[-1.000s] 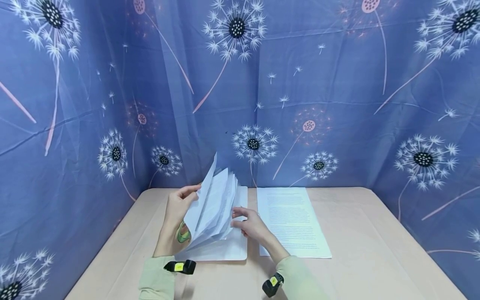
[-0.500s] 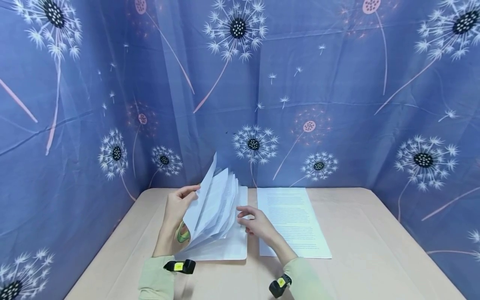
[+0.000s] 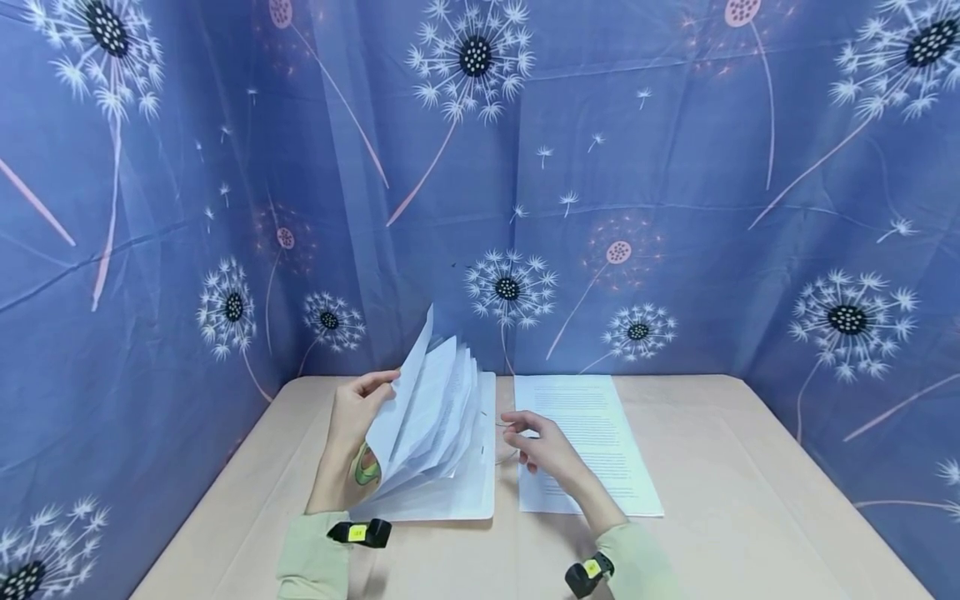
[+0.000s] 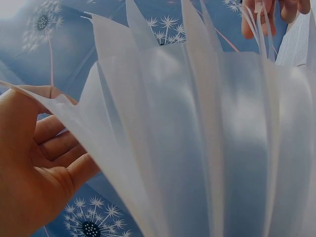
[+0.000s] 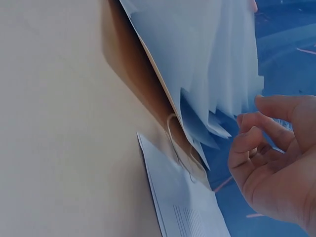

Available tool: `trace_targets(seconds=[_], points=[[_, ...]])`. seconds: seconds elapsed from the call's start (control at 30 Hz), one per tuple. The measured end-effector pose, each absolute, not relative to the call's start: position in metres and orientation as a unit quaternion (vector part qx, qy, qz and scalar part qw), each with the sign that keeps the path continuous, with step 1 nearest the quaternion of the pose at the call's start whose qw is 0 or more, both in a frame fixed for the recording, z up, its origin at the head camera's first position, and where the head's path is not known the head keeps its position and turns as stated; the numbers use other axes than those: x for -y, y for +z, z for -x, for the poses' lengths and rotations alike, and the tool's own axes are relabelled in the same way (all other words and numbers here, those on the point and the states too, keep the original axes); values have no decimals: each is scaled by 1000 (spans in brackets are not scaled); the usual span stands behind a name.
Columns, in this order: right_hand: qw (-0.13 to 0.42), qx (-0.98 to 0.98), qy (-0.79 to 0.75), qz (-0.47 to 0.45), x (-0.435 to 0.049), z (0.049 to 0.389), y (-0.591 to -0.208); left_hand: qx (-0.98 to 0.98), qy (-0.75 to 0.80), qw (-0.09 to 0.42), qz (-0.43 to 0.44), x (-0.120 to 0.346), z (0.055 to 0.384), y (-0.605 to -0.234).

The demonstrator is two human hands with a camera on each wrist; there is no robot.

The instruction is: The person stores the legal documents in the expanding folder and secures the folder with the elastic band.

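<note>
Head view, left hand: the left hand is clamped, thumb and fingers, on the raised white front cover of a thick white document folder.
Head view, folder: on the left half of the peach-coloured desk, its white sheets fanned upright and leaning.
Head view, right hand: the right hand is bent above the left edge of a flat stack of printed white paper, just right of the folder.
Head view, backdrop: blue dandelion-print cloth behind the desk.
Left wrist view, fan: tall, pale sheets stand spread, the left hand bent round the outermost.
Right wrist view, fingers: loosely curled, thumb and forefinger tips slightly apart, near the sheets' edges.
Right wrist view, strand: a thin pale looping strand shows between folder and stack.
</note>
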State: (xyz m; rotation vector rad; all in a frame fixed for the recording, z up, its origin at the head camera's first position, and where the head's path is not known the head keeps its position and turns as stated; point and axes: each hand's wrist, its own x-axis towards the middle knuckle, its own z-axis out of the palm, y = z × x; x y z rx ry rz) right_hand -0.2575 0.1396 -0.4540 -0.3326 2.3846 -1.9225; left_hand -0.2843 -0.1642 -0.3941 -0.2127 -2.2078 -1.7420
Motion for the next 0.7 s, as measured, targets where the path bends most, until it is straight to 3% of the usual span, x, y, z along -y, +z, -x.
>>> trace_targets(seconds=[0.7], points=[[16,-804,-591,67,-207,251,-459,775,-605,164,73,165,284,-395]])
